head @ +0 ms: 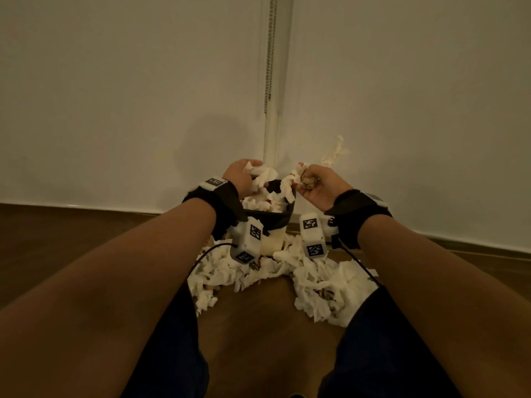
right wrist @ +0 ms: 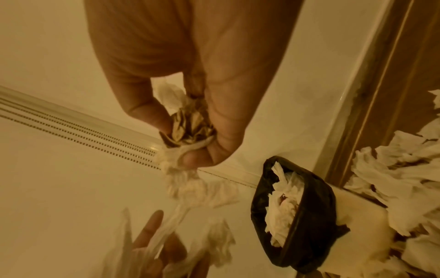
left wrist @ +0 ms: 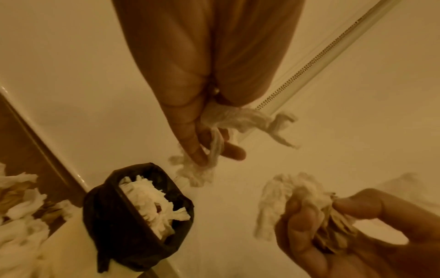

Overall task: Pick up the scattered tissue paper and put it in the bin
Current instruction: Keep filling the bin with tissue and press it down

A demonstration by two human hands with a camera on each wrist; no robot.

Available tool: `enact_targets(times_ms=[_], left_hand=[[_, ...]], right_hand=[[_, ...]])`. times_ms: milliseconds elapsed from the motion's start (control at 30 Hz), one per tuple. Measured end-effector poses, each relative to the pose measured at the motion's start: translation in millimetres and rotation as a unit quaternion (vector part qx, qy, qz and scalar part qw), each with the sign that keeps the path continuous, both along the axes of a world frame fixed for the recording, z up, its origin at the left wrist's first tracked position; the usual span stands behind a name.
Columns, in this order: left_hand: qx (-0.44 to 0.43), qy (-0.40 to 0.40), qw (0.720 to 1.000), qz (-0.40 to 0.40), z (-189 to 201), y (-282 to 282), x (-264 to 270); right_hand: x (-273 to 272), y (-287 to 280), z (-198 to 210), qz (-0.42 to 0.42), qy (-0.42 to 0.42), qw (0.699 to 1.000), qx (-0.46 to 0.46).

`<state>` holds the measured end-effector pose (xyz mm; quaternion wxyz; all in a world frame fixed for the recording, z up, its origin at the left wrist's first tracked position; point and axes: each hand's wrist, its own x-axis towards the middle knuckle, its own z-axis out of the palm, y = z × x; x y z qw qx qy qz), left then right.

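A small bin [head: 267, 218] with a black liner stands against the wall, heaped with white tissue [head: 258, 201]. My left hand [head: 241, 176] hovers over its left rim and holds strands of tissue paper [left wrist: 238, 118] that dangle between the fingers [left wrist: 192, 143]. Over the right rim, my right hand [head: 313, 182] grips a wad of tissue [left wrist: 285, 191] mixed with brownish scraps [right wrist: 190, 127]. In the wrist views the bin [left wrist: 114, 225] [right wrist: 309, 235] lies just below both hands. Scattered tissue [head: 324, 285] lies piled on the floor around the bin's base.
A white wall with a skirting board runs behind the bin, and a vertical white rail with a bead chain [head: 271, 81] rises above it. My knees in dark trousers [head: 172, 340] flank a patch of wooden floor [head: 253, 326]. Thin black cables hang from both wrists.
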<state>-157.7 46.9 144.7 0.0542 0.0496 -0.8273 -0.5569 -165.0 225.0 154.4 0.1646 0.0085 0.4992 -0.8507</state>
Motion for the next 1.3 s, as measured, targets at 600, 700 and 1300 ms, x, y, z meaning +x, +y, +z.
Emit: enact_targets(times_ms=[600,700,1300], left_hand=[[0.338,-0.03,0.939,0.049,-27,8,-64],[0.397,-0.045,0.911,0.099,-32,8,-75],[0.573,-0.07,0.812,0.089,-67,-25,-133]], right_hand=[[-46,15,-27,-0.052,-0.065,0.993,-0.081],[-53,-4,-32,-0.064,-0.073,0.992,-0.084],[-115,-31,-93,-0.118,-0.141,0.981,-0.056]])
